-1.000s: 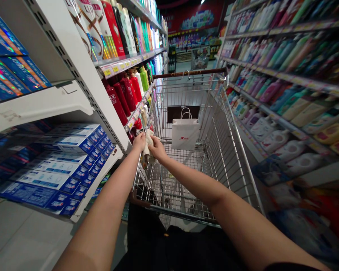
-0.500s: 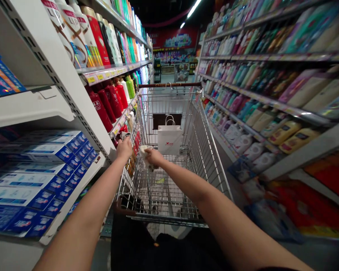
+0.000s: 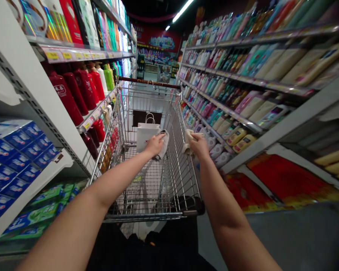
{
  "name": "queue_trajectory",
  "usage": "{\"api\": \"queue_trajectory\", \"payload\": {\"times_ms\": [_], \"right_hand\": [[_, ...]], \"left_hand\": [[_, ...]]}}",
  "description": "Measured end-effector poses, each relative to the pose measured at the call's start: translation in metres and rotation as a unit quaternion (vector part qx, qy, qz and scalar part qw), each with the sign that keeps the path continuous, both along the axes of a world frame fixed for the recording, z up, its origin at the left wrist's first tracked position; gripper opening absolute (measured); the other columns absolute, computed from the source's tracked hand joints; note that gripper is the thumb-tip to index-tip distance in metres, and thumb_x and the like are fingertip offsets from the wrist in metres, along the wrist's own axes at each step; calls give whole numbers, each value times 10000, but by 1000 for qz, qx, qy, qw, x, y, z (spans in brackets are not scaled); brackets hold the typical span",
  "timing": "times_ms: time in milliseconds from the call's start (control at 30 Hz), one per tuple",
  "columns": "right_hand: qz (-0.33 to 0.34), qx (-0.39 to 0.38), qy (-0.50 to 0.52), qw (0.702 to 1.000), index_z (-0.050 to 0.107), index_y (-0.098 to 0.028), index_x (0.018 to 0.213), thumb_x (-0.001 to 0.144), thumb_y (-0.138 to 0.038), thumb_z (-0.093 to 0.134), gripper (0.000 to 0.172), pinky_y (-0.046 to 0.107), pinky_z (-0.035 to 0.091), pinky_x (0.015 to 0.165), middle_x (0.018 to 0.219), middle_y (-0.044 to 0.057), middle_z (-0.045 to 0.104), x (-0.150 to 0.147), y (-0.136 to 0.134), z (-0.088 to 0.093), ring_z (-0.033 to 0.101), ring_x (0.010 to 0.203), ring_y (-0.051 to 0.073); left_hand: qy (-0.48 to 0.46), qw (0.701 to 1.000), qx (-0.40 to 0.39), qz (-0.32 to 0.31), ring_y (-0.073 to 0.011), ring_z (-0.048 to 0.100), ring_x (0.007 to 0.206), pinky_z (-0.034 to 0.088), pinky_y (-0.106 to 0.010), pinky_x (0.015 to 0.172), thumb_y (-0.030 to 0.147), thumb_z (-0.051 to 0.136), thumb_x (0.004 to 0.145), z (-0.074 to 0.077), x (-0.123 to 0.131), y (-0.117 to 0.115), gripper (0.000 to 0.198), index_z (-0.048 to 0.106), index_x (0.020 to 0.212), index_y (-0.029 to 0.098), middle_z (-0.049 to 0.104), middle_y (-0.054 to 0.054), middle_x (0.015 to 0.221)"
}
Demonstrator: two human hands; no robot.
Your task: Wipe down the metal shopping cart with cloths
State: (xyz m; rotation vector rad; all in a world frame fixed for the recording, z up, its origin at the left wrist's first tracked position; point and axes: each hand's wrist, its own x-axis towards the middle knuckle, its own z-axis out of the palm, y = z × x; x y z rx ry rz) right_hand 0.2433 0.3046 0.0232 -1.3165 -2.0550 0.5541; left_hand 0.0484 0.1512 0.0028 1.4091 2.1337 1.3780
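A metal shopping cart (image 3: 147, 215) stands in front of me. My left hand (image 3: 154, 146) reaches over its basket and grips a grey cloth (image 3: 164, 145), in front of a white paper bag (image 3: 143, 135) in the cart's far part. At the cart's right side, my right hand (image 3: 199, 145) is closed on a cream-coloured cloth (image 3: 188, 142), close to the outside of the wire wall. Whether either cloth touches the wires I cannot tell.
Shelves of red pump bottles (image 3: 66, 96) and blue boxes (image 3: 25, 145) line the left side. Rows of bottles (image 3: 240, 139) fill the right shelves. Another cart (image 3: 164, 73) stands farther down the aisle.
Both hands have moved right with their cloths: the left from the cart's left side to over the basket, the right from inside the basket to the cart's right side. The view has shifted right.
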Motion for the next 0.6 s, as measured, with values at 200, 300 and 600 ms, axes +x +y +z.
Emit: {"api": "queue_trajectory", "payload": {"times_ms": [200,300,600], "right_hand": [[-54,5,-7,999,651,-181,1460,847,-245,533,628,445,514,1041,1235,185,712,1,-25,-22,674,1147,326],[-63,-8,11,998,592,-122,1509,936,-340,481,623,462,513,1047,1256,225,709,-4,-32,-27,670,1172,349],[-40,6,29,999,558,-116,1531,938,-382,504,653,429,488,1096,1350,216,694,-5,-24,-40,631,1277,335]], "left_hand": [[-383,921,60,39,-290,682,1297,470,-445,1185,148,612,909,-58,78,78,345,797,1200,149,768,-144,1313],[-427,897,105,40,-238,660,1338,507,-383,1145,196,443,1012,-73,109,97,472,657,1425,114,675,-154,1472],[-249,965,77,33,-277,635,1370,447,-427,1208,184,512,974,-119,115,83,447,691,1384,178,706,-150,1422]]}}
